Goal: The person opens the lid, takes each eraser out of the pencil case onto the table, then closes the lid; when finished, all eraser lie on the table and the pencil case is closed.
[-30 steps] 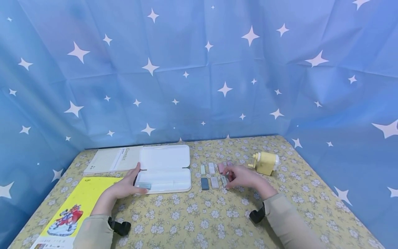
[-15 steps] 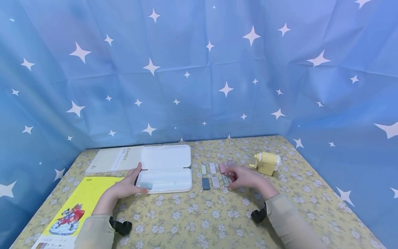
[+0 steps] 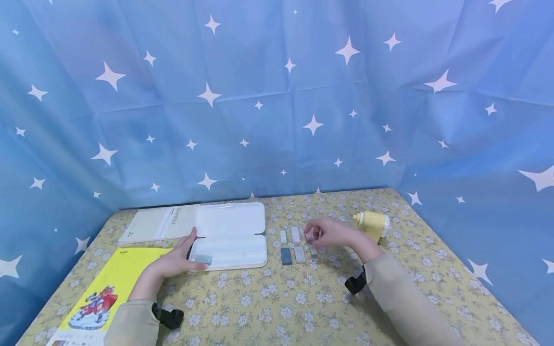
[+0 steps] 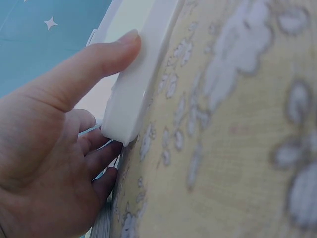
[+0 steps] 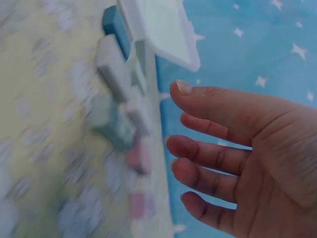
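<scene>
My left hand (image 3: 174, 262) holds the left end of an open white pencil case (image 3: 231, 218), thumb over the front wall and fingers around the side. A pale blue-green eraser (image 3: 203, 259) lies in the case beside the thumb. Block-shaped erasers form two rows to the right: a light green eraser (image 3: 283, 236), a white eraser (image 3: 295, 234) and a pink eraser (image 3: 308, 236) behind, a dark blue eraser (image 3: 286, 256), a greyish white eraser (image 3: 299, 254) and a grey-green eraser (image 3: 313, 253) in front. My right hand (image 3: 333, 234), loosely bent and empty, hovers over their right end, hiding part of the pink one.
A yellow pencil sharpener (image 3: 373, 225) stands right of the right hand, partly covered by it. Behind the left hand lies a cream notebook (image 3: 160, 222); a yellow booklet (image 3: 125, 274) lies at the left. A starry blue curtain (image 3: 277, 120) borders the floral-covered table (image 3: 268, 312).
My right hand has lifted off the grey-green eraser in the front row and shifted back and slightly left, toward the pink one. The left hand stays on the pencil case.
</scene>
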Demonstrator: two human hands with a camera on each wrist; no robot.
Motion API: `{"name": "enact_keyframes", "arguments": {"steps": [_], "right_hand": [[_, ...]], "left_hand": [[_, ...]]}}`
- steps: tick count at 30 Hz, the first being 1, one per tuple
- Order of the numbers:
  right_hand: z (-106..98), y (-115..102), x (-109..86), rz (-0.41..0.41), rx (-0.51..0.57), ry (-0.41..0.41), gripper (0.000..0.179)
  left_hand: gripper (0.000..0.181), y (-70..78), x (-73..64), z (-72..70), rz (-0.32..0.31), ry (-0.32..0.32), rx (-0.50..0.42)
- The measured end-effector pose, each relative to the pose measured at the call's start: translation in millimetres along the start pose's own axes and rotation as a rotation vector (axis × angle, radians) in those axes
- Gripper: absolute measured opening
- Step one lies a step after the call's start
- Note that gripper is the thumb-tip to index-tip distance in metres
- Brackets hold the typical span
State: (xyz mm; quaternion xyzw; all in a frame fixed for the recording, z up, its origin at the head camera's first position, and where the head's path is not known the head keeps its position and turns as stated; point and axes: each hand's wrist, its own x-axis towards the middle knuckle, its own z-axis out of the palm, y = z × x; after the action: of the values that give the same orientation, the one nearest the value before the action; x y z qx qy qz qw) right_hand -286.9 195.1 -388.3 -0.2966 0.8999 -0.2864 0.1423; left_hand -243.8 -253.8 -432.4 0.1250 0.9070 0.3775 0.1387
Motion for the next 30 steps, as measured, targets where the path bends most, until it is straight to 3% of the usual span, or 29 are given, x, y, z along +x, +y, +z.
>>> {"name": "enact_keyframes", "arguments": {"steps": [9,14,25,30], "right_hand": [[6.7,-47.1,53.3,-0.011,-0.011,-0.095,0.037],[19.3,-69.8,87.8,-0.087,-0.118,-0.137,0.035],[52.6,-119.1,144.0,-0.266,-0.147,-0.242,0.040],[66.1,-135.5,160.4,-0.284,-0.128,-0.307,0.040]], "left_hand": [[0.119,-2.9,-2.5,0.2,-0.018,0.003,0.000],[0.118,-1.9,-2.4,-0.1,-0.011,0.001,-0.008],[0.119,-4.4,3.1,0.1,-0.035,0.012,0.008],[0.119,-3.1,3.2,-1.7,-0.026,0.008,0.031]]}}
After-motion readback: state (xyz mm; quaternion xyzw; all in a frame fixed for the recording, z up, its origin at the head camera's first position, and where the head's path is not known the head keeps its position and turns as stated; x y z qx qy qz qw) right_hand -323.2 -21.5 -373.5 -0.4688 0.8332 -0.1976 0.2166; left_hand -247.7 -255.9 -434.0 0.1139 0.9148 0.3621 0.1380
